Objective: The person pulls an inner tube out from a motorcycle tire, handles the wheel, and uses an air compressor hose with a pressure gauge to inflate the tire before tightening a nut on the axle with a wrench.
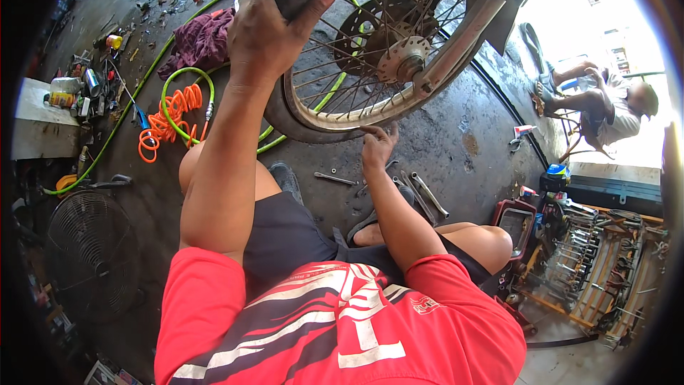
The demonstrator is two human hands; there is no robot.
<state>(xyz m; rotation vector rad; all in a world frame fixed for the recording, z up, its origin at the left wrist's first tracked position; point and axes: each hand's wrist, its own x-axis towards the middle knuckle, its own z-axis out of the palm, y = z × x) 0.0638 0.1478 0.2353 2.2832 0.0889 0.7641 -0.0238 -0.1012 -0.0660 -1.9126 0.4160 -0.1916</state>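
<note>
A spoked motorcycle wheel [385, 50] with a brake disc and a black tyre [313, 127] is mounted between fork legs in front of me. On its upper left side, my left hand [274, 28] grips the tyre, thumb spread over the sidewall and the other fingers hidden behind. Down at the lower edge, my right hand [379, 148] has curled fingers against the tyre and rim. Beneath that hand, several wrenches [430, 194] lie on the floor near my feet, with another wrench [335, 178] to their left.
An orange coiled hose [171, 117] and a green hose [100, 160] lie left, beside a purple cloth [203, 43]. A fan [92, 253] stands lower left. At right are a red tray [514, 224] and a tool rack [591, 257]. Another person [609, 103] sits far right.
</note>
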